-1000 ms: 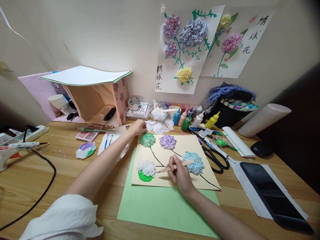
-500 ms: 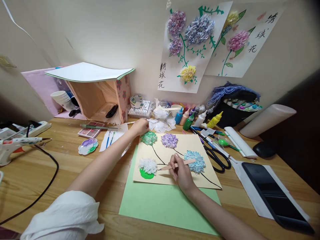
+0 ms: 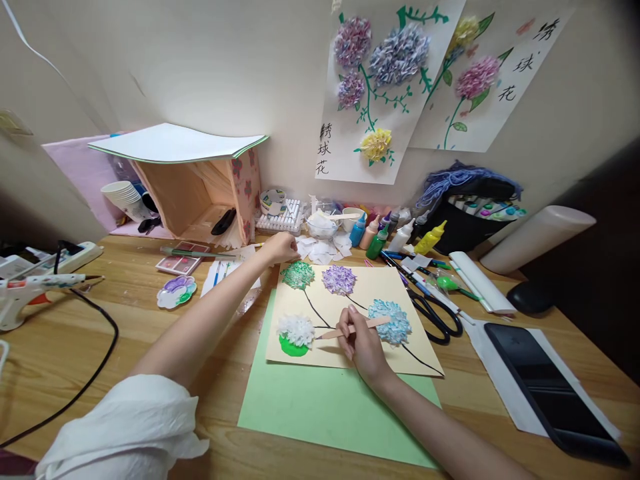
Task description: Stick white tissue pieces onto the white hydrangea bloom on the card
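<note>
My right hand (image 3: pixel 364 343) grips a flat wooden craft stick (image 3: pixel 379 322) over a cream card (image 3: pixel 340 357). The stick's dark, narrow tip points left, close to a white paper flower (image 3: pixel 296 331) with bright green paint below it. Also on the card are a green flower (image 3: pixel 298 275), a purple flower (image 3: pixel 339 280) and a blue flower (image 3: pixel 390 322), joined to drawn black stems. At the card's upper left corner, my left hand (image 3: pixel 281 249) has its fingers pinched together beside white paper scraps (image 3: pixel 325 249). Whatever it may hold is hidden.
Under the card lies a green sheet (image 3: pixel 335 420). Paint bottles (image 3: pixel 375 243) and a glass bowl (image 3: pixel 323 225) stand behind. Black scissors (image 3: pixel 435 320) and a phone (image 3: pixel 550 393) are on the right. A paint palette (image 3: pixel 177 292) and a glue gun (image 3: pixel 30 293) are on the left.
My left hand has shifted slightly up beside the paper scraps. The right hand and its stick have stayed nearly in place.
</note>
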Demonstrator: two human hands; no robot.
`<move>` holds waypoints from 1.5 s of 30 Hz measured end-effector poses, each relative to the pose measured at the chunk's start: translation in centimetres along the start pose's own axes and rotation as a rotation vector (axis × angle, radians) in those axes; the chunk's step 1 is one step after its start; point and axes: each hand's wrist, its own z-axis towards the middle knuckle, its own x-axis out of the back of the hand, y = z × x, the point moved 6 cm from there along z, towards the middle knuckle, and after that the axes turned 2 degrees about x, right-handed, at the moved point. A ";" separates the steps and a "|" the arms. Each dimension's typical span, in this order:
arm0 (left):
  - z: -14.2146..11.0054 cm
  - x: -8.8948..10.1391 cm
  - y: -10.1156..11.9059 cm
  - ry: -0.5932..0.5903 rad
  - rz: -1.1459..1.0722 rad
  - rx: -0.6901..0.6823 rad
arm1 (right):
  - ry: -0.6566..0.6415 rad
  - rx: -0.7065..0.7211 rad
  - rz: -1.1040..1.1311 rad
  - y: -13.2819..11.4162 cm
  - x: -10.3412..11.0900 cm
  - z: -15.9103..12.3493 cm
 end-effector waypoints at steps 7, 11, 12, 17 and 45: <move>0.9 -0.5 -0.7 -0.008 -0.116 0.046 | -0.008 0.010 0.012 -0.2 -0.1 0.0; 1.0 -0.4 -1.6 -0.010 -0.299 0.113 | -0.013 0.006 0.030 0.0 0.0 0.1; 0.8 -0.2 -2.0 -0.004 -0.357 0.136 | -0.012 0.007 0.035 0.0 0.0 0.1; -0.2 0.5 -3.8 0.048 -0.684 0.227 | -0.028 0.005 0.033 0.1 -0.1 0.1; -17.5 -1.8 -4.7 0.145 -1.030 0.485 | 0.052 0.129 -0.040 -0.5 0.8 -0.7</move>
